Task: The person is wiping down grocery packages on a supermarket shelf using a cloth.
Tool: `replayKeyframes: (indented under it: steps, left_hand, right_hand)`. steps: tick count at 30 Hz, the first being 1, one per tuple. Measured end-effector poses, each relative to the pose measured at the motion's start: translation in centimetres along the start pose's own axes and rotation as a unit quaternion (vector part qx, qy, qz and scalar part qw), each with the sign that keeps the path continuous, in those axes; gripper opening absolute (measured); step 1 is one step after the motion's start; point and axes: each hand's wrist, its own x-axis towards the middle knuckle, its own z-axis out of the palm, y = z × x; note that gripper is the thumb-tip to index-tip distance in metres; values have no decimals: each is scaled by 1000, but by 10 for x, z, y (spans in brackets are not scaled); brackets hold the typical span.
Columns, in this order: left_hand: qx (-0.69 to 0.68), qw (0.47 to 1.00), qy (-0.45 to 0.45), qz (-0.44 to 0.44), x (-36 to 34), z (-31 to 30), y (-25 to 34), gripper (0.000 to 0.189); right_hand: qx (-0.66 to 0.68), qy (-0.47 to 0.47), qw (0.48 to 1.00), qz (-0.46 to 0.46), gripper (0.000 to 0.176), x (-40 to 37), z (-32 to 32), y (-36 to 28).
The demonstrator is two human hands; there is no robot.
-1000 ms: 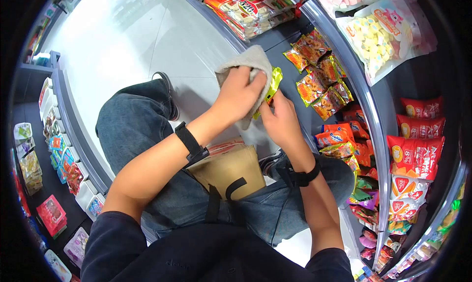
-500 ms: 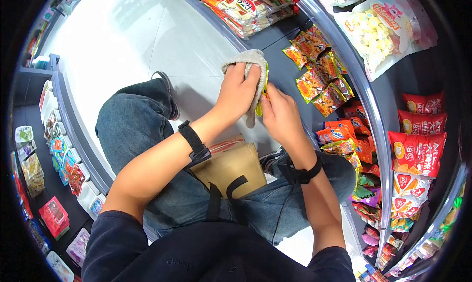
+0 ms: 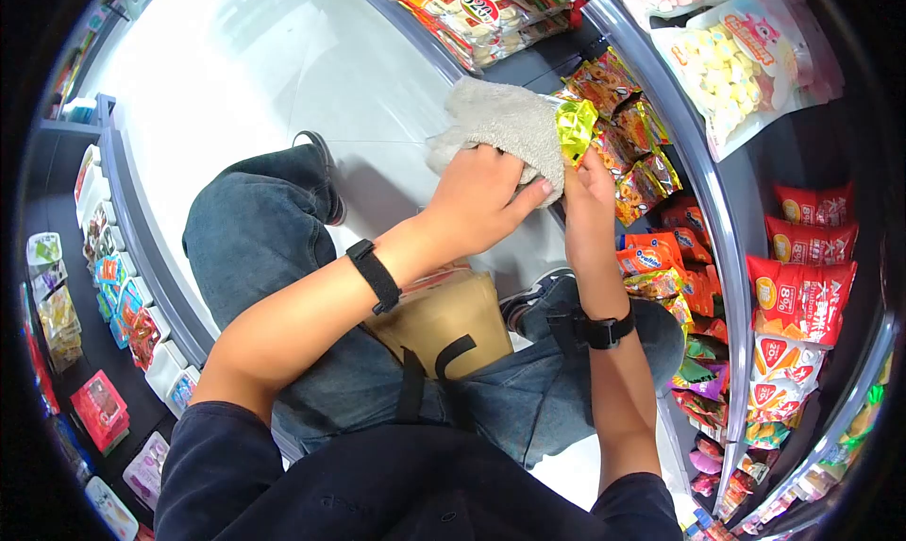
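Note:
My left hand (image 3: 481,196) is closed on a grey-beige cloth (image 3: 505,111), which spreads out beyond the fingers toward the shelf. In my right hand (image 3: 590,196) is a shiny yellow-green snack packet (image 3: 576,128), gripped at its lower end. The cloth's right edge comes up against the packet. Just past the packet, similar small orange-and-yellow snack packets (image 3: 645,184) lie on the low dark shelf.
Orange Ovaltine packs (image 3: 651,255) lie nearer on the same shelf. Higher up stand red snack bags (image 3: 802,295) and a marshmallow bag (image 3: 741,69) behind a clear shelf edge (image 3: 727,258). A cardboard box (image 3: 444,324) sits between my knees. Another stocked shelf (image 3: 156,267) runs along the left.
Both hands have moved right toward the shelf. The cloth has opened out from its folded wrap, and the packet has come away from its folds, showing more of itself in my right hand.

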Motion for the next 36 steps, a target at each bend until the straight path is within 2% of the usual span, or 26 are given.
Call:
replayKeyframes:
  steps: [1, 3, 5, 6, 8, 9, 11, 13, 16, 17, 18, 19, 21, 22, 26, 30, 32, 36]
  left_hand:
    - [-27, 999, 31, -14, 2, 2, -1, 45]
    - [-54, 996, 65, -31, 4, 4, -6, 44]
    - [-131, 975, 153, -94, 8, 5, -13, 41]
    - [-130, 975, 154, -94, 11, 4, -18, 41]
    - [-282, 940, 105, -163, 16, -2, -21, 45]
    - [-282, 940, 104, -163, 17, -7, -20, 45]
    - [-418, 868, 67, -259, 20, -18, -16, 48]
    - [-424, 864, 65, -264, 20, -19, -20, 51]
    - [-578, 768, 6, -274, 22, -24, -18, 53]
    - [-579, 768, 7, -273, 21, -22, -20, 53]
    - [-530, 806, 34, -263, 22, -19, -20, 52]
    - [-479, 839, 60, -250, 23, -16, -21, 51]
    - [-469, 846, 73, -243, 25, -25, -13, 48]
    - [-458, 853, 88, -236, 26, -30, -10, 45]
    - [-420, 863, 117, -256, 29, -28, -9, 38]
    - [-409, 866, 193, -211, 29, -19, -15, 33]
    - [-397, 870, 212, -200, 28, -21, -14, 31]
    - [-418, 850, 201, -248, 29, -26, -13, 28]
  right_hand:
    - [0, -4, 1000, 1, 23, -1, 2, -3]
    - [-85, -21, 995, -46, 24, -4, 7, -7]
    - [-95, -42, 994, -35, 26, -7, 6, -4]
    - [-96, -56, 993, -33, 25, -9, 9, -5]
    - [-97, -68, 992, -30, 25, -10, 10, -8]
    - [-98, -70, 992, -25, 25, -10, 9, -10]
    - [-100, -70, 992, -20, 25, -10, 6, -16]
    - [-36, -80, 995, -36, 28, -10, 5, -26]
    - [5, -64, 998, -27, 33, -8, 4, -33]
    - [35, -44, 998, -15, 34, -8, 5, -35]
    - [46, -36, 998, 23, 36, -6, 1, -34]
    - [45, -36, 998, 22, 36, -4, -5, -31]
    - [-2, -51, 997, 66, 39, 2, -15, -22]
    - [-27, -53, 996, 60, 43, 4, -16, -14]
    - [16, -58, 997, 53, 49, 5, -11, -19]
    - [55, -40, 995, 78, 44, 4, -8, -28]
    - [-56, -26, 996, 71, 41, 4, -6, -27]
    - [-37, -6, 998, 51, 32, 7, -1, -29]
